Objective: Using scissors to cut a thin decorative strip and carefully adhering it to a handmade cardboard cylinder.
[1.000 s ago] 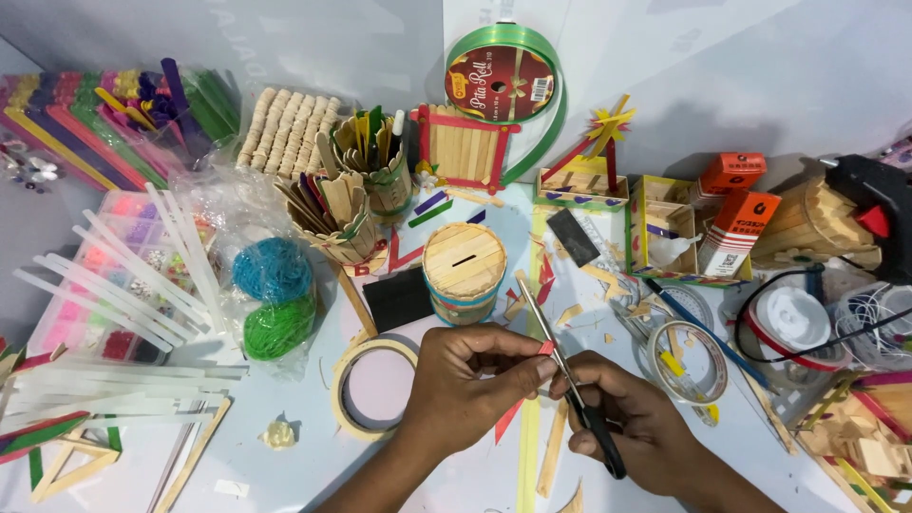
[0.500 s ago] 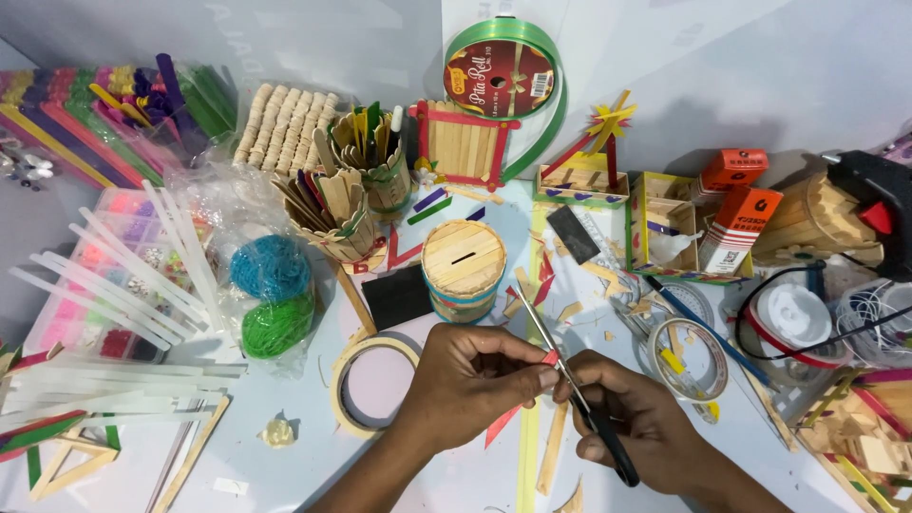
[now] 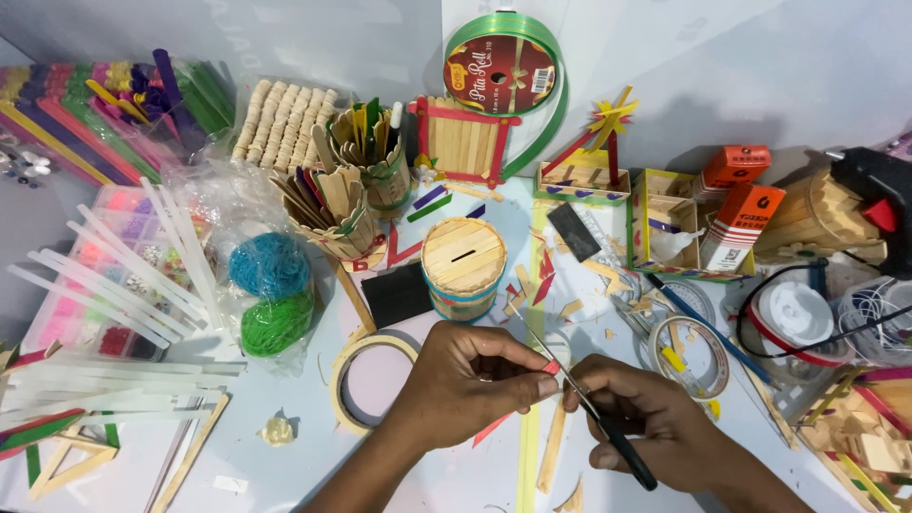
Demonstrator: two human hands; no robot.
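Note:
My left hand (image 3: 465,385) pinches a thin red craft stick (image 3: 496,427) between thumb and fingers, its tip showing red at my fingertips. My right hand (image 3: 655,427) grips a pair of scissors (image 3: 579,399) with a black handle; the metal blades point up and left and meet the red stick at my left fingertips. Both hands hover low over the table near its front edge. Just beyond them stands a round wooden stick box with a slot (image 3: 463,266).
A masking tape roll (image 3: 353,375) lies left of my hands. Stick offcuts, a yellow stick (image 3: 527,456), glue sticks (image 3: 123,285), blue and green yarn (image 3: 271,294), stick-filled cups (image 3: 337,209), a green ribbon spool (image 3: 503,76), stick houses and a glue gun (image 3: 869,190) crowd the table.
The scissors' blades have tilted slightly and closed in on the red stick at my left fingertips. Both hands stay in about the same place.

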